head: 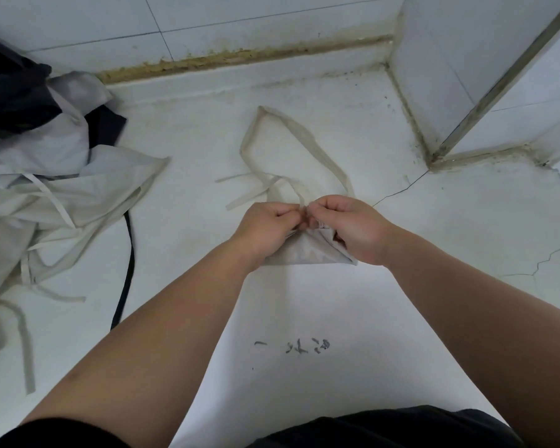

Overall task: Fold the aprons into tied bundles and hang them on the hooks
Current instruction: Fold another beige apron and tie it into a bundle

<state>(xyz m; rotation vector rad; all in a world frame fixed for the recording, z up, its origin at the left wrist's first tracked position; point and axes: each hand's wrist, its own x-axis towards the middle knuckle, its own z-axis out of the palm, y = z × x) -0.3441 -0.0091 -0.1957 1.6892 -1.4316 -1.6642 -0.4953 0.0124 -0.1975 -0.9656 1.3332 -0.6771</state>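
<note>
We've got both hands down on the white surface (337, 302), working a folded pale-grey apron bundle (307, 250). Left hand (265, 227) and right hand (353, 227) are curled in tight, knuckles nearly touching, each pinching a bit of the apron's tie strap (301, 198) right at the top edge of the bundle. So fingers (285, 210) clenched on the strap on both sides, bundle sitting directly under them, partly hidden by the palms.

Beyond the fingers the neck loop (285, 124) lies flat on the surface, stretching away toward the tiled wall (240, 27). Loose strap ends (240, 189) trail off just to the left of the left hand.

Well off to the left there's a messy pile of more aprons (62, 189), mostly pale w/ some dark navy ones (10, 92) mixed in, plus a dark strap (128, 270) running along the surface on the near side of it.

Some dark scribbled marks (298, 345) on the surface btw our forearms, closer to us than the fingers.
</note>
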